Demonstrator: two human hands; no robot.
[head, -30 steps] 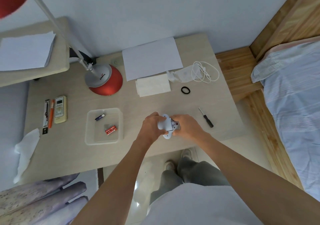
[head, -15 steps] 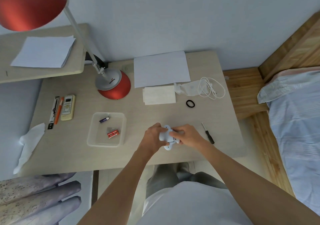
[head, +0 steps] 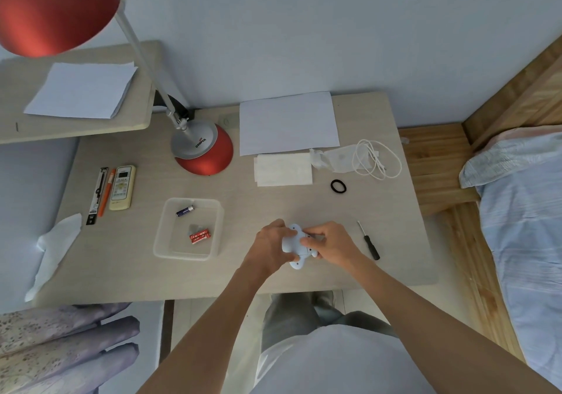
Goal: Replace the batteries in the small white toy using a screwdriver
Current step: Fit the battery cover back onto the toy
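Note:
Both hands hold the small white toy (head: 294,244) just above the front of the desk. My left hand (head: 269,246) grips its left side. My right hand (head: 330,246) covers its right side, fingertips pressed on the toy's back; what lies under them is hidden. A black-handled screwdriver (head: 368,240) lies on the desk just right of my right hand, untouched. To the left stands a clear plastic tray (head: 164,229) holding a dark blue battery (head: 185,210) and red batteries (head: 200,236).
A red desk lamp (head: 203,150) stands at the back, its shade overhead at upper left. Paper (head: 287,123), a folded tissue (head: 282,170), a white cable (head: 377,159), a black hair tie (head: 338,186) and a remote (head: 122,187) with pens lie on the desk. A bed is at right.
The view has tilted and shifted, so the desk sits lower in frame. Both hands stay on the toy, the right fingers working over its back.

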